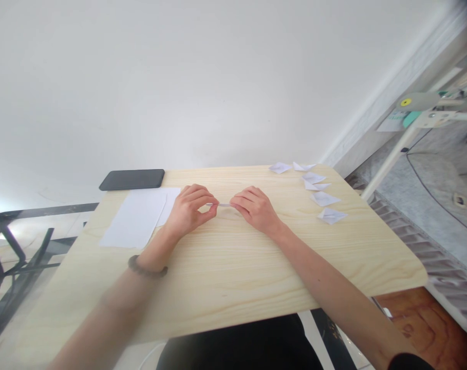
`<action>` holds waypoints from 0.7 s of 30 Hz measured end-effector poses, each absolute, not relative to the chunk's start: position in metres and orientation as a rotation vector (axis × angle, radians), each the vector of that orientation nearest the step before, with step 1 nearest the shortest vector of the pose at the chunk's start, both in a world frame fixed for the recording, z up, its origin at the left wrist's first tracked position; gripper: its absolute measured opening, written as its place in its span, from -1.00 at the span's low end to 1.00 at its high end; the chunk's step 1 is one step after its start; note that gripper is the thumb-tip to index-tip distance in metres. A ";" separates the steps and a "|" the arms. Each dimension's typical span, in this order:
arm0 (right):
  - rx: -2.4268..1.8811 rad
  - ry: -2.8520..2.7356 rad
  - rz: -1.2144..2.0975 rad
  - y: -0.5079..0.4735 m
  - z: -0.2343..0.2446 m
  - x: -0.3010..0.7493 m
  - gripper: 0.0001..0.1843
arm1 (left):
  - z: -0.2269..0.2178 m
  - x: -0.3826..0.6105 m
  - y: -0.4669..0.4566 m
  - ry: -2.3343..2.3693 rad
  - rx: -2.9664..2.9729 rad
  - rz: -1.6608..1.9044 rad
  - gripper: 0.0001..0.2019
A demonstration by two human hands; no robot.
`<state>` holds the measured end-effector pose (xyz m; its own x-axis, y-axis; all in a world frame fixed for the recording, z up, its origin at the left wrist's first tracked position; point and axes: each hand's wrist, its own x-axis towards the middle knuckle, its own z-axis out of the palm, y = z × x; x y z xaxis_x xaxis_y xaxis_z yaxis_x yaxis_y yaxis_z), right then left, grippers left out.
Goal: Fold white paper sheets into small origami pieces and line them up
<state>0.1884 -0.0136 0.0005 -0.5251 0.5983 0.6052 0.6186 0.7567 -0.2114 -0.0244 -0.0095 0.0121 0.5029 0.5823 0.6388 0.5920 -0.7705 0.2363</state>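
From the six o'clock side of the table (218,288), one head-worn camera looks forward and down — close enough that the left forearm (117,298) enters near seven and the right forearm (325,277) near five — while the wall (218,77) fills the wide view toward twelve.

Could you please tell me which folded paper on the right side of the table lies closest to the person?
The folded paper at the near end of the group; every other one lies farther back, toward the wall.

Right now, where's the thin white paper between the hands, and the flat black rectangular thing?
Thin white paper (224,205): head view, its visible middle.
Flat black rectangular thing (133,180): head view, middle of its top.
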 end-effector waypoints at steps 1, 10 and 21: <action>-0.914 -2.263 -0.038 -0.013 0.001 0.191 -0.82 | 0.012 -0.026 -0.009 -1.067 -2.701 -1.156 -0.92; -0.940 -2.226 -0.010 -0.009 0.003 0.198 -0.81 | 0.011 -0.031 -0.006 -1.086 -2.674 -1.181 -0.91; -0.846 -2.303 0.011 -0.016 0.000 0.181 -0.80 | 0.011 -0.018 -0.012 -0.993 -2.820 -1.059 -0.88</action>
